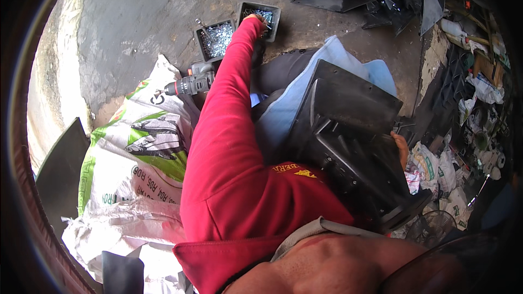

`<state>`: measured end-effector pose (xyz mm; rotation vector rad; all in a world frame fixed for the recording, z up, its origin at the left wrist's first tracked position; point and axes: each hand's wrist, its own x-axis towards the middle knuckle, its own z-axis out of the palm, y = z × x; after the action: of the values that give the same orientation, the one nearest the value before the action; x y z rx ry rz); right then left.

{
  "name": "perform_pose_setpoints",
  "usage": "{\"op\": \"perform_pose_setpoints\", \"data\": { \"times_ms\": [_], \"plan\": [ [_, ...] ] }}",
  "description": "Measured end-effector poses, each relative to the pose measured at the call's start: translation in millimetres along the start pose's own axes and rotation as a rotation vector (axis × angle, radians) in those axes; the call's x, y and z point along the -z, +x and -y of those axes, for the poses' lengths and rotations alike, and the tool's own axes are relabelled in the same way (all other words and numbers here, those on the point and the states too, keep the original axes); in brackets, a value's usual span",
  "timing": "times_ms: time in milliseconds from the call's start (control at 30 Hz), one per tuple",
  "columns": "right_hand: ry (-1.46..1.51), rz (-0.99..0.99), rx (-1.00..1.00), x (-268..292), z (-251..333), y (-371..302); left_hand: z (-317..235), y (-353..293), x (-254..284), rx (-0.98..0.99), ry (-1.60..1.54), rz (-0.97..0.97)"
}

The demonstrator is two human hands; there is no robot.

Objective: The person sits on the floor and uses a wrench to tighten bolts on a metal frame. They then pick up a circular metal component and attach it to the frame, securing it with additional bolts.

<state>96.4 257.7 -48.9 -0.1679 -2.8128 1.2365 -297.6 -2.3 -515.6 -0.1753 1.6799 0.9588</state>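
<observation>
My left arm, in a red sleeve, stretches forward, and my left hand (260,20) dips into a black tray (277,22) of dark and bluish screws. Its fingers look closed among the screws, but what they pinch is too small to make out. Across my lap, on a light blue cloth (332,57), lies a large black panel-like part (354,90) with raised edges and small holes. My right hand (401,148) grips its right edge; only some fingers show. Beside the left hand's tray stands a second black tray (200,43) of silvery screws, with a wrench (204,30) resting in it.
A cordless drill (190,84) lies left of my left forearm, near a white and green sack (147,147). More black parts (332,0) are piled at the far right. Plastic bags and litter (441,169) cover the right side, with a round wire grille (433,226) close by.
</observation>
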Motion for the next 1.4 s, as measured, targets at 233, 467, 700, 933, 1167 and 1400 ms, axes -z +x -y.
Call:
{"op": "perform_pose_setpoints", "data": {
  "times_ms": [233,467,700,933,1167,1400],
  "plan": [
    [-0.075,0.095,0.101,14.4,-21.7,-0.2,-2.3,-60.6,23.1,-0.210,-0.786,0.295],
    [-0.068,0.051,0.091,5.8,-21.7,-0.5,-2.7,-60.8,20.2,-0.164,-1.070,0.274],
    [-0.031,0.018,0.092,1.8,-20.0,-1.8,-18.6,-109.3,21.3,-0.281,-1.177,0.575],
    [-0.079,0.057,0.095,5.8,-26.0,-3.6,-48.3,-160.3,86.0,-0.015,-0.123,-0.009],
    [-0.082,0.029,0.113,1.7,-29.6,-3.0,37.2,-95.6,87.3,0.194,0.432,-0.682],
    [-0.073,0.099,0.133,8.8,-35.8,-0.9,76.6,-71.5,43.4,0.137,0.453,-0.776]
  ]
}}
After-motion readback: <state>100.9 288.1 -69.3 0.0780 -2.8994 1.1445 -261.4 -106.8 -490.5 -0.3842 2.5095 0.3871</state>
